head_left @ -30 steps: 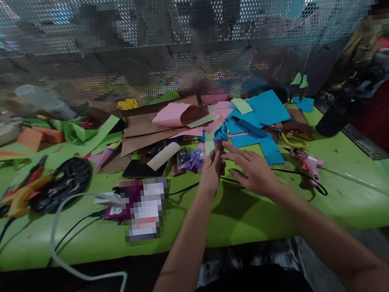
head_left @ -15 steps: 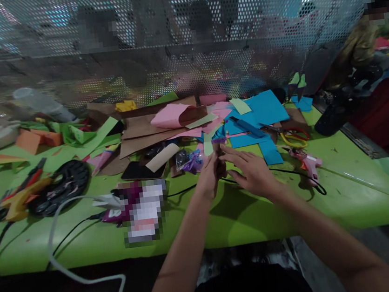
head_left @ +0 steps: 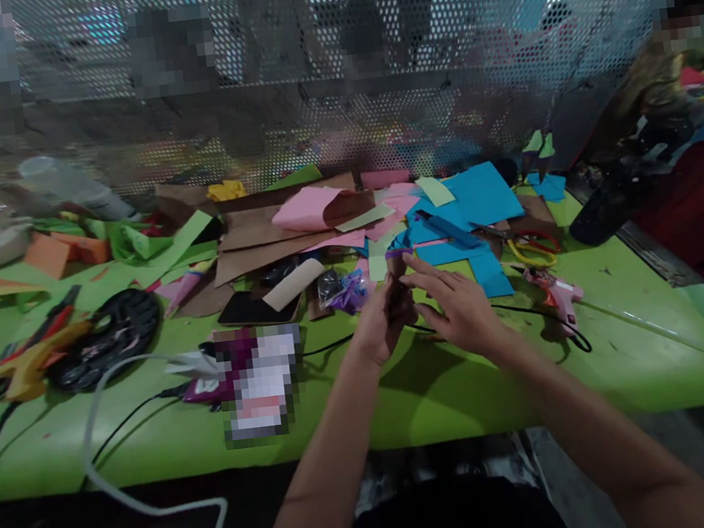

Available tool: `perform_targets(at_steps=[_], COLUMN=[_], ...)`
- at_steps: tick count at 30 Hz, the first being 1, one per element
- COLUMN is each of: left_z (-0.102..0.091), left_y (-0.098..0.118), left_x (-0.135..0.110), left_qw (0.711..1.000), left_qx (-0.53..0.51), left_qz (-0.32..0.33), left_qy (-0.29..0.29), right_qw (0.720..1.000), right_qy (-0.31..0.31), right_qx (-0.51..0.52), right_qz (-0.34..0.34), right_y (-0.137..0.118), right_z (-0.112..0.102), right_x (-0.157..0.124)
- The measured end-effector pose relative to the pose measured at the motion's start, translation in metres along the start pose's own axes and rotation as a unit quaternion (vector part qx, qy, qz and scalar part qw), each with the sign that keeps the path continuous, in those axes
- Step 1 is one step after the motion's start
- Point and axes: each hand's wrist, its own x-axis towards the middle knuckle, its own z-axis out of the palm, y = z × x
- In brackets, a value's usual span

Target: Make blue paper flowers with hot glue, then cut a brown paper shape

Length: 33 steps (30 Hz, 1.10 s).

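Over the middle of the green table [head_left: 445, 414], my left hand [head_left: 375, 329] is closed around a small brown piece with a purple top edge [head_left: 398, 260]; the fingers hide most of it. My right hand [head_left: 459, 307] comes in from the right with fingers stretched out and thumb apart. Its index fingertip reaches the piece near the purple edge. Just beyond the hands lie a pale green paper strip [head_left: 378, 263], blue paper [head_left: 484, 194] and a crinkled purple wrapper [head_left: 350, 292].
Red-and-yellow-handled scissors [head_left: 534, 252] and a pink glue gun [head_left: 562, 295] with a cord lie to the right. On the left are a yellow glue gun [head_left: 25, 377], a black round tray [head_left: 112, 338] and a white cable [head_left: 90, 446]. A perforated metal screen [head_left: 322, 115] stands behind.
The piece in my left hand has turned slightly, so less of its purple edge shows. My right fingers have shifted a little along it.
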Motion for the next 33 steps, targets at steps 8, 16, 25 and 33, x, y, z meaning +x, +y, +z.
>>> perform_targets(at_steps=[8,16,25,33], left_z=[0.0032,0.0054,0.0015,0.0034], left_y=[0.0045,0.0075,0.0071,0.0078], left_x=[-0.0015,-0.0037,-0.0035,-0.0055], left_qw=[0.999,0.996,0.995,0.995], left_qx=[-0.023,-0.054,-0.057,-0.065], left_qz=[-0.03,-0.048,-0.047,-0.052], left_qy=[-0.035,-0.046,-0.07,-0.063], right_qw=[1.0,1.0,1.0,1.0], right_qy=[0.009,0.001,0.002,0.009], right_qx=[0.005,-0.006,0.008,0.009], right_qz=[0.001,0.005,0.004,-0.004], right_y=[-0.0011,-0.0016,-0.0025,-0.0034], right_z=[-0.0026,-0.0023,-0.0025,-0.0028], right_x=[0.0004,0.0004,0.0004,-0.0001])
